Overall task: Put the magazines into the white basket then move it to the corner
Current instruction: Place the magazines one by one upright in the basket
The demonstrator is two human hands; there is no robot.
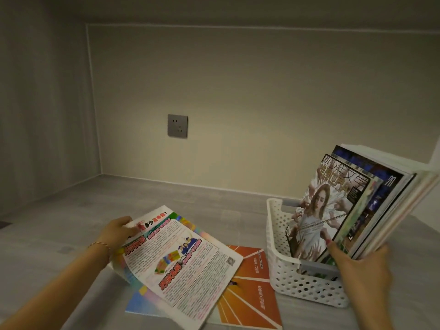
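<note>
Your left hand pinches the far edge of a colourful magazine, fingers curled over its top corner and a thin bracelet on the wrist; the magazine is tilted, its far edge raised and its near part lying over the others on the grey surface. Under it lies an orange magazine flat on the surface, just beside the basket, and the corner of a pale blue one shows below the colourful cover. Your right hand grips the lower edge of a stack of magazines that stands in the white basket, thumb pressed against the front cover with a woman's portrait, fingers wrapped behind; the stack leans to the right. The perforated basket sits on the surface to the right of the loose magazines. A grey wall socket is set in the back wall, well apart from everything, and the corner of the surface lies far to the left.
</note>
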